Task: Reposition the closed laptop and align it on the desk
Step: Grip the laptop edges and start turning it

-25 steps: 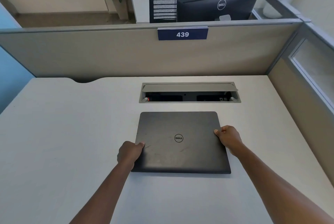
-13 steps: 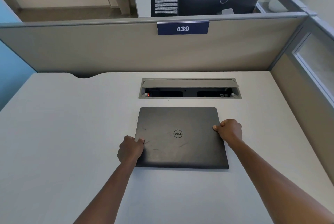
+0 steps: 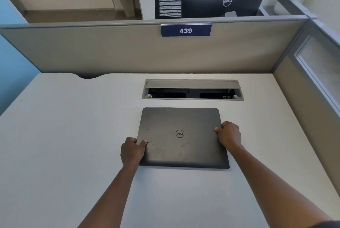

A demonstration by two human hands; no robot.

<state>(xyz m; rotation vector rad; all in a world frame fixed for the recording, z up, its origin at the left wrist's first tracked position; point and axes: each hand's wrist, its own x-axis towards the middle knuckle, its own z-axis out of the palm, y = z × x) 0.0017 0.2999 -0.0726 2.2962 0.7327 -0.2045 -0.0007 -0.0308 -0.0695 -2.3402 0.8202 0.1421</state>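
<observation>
Closed black Dell laptop (image 3: 181, 137) flat on the pale bench (image 3: 64, 135), just in front of the open cable tray (image 3: 192, 90), edges roughly parallel to it. Left hand (image 3: 132, 151) gripping the laptop's left edge, thumb on the lid. Right hand (image 3: 229, 134) clasping the right edge likewise. Partition label "439" (image 3: 185, 30) behind.

Bare desk (image 3: 64, 135) around — cable tray (image 3: 192, 97) ahead
</observation>
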